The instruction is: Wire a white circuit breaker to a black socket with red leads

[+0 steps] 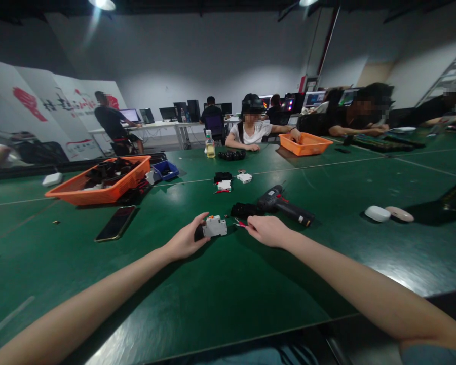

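Note:
My left hand [187, 238] grips a light grey circuit breaker [215, 227] with an orange part on top, held just above the green table. To its right, my right hand [269, 231] pinches a thin red piece with pale metal-looking tips [240, 223], probably a wire. Its tips point toward the breaker but stay a short gap away. Right behind my right hand lie a black cordless drill [283, 204] and a dark ribbed part [245, 210]. Farther back sit another white breaker-like part [224, 185] with red on it and a white block [244, 178].
An orange basket [146, 165] of black parts stands left, beside a blue bin [166, 171]. A phone [116, 223] lies nearer me. Two rounded cases [377, 214] rest at right. Across the table, a person [253, 133] reaches into another orange basket [307, 147]; a bottle [210, 147] stands nearby.

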Motion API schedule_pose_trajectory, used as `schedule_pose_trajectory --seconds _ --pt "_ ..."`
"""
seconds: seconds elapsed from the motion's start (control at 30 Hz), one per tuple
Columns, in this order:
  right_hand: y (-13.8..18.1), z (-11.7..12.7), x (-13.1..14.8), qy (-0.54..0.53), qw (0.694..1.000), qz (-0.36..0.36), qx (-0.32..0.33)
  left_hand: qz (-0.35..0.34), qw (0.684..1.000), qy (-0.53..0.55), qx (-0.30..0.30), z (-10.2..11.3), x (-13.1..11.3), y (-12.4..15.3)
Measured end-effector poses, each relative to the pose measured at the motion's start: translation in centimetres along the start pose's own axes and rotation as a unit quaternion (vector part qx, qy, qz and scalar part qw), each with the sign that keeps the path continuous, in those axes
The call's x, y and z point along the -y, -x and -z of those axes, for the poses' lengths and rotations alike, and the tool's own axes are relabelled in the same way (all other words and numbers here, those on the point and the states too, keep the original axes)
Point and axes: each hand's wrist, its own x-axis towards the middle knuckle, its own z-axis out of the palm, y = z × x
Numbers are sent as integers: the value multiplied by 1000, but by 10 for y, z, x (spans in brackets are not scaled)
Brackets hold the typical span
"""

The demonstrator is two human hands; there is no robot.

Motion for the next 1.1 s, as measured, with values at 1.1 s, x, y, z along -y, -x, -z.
schedule_pose_trajectory --seconds 1.1 --pt "9 13 -27 -64 990 -19 127 -57 992 -103 38 2 -6 -5"
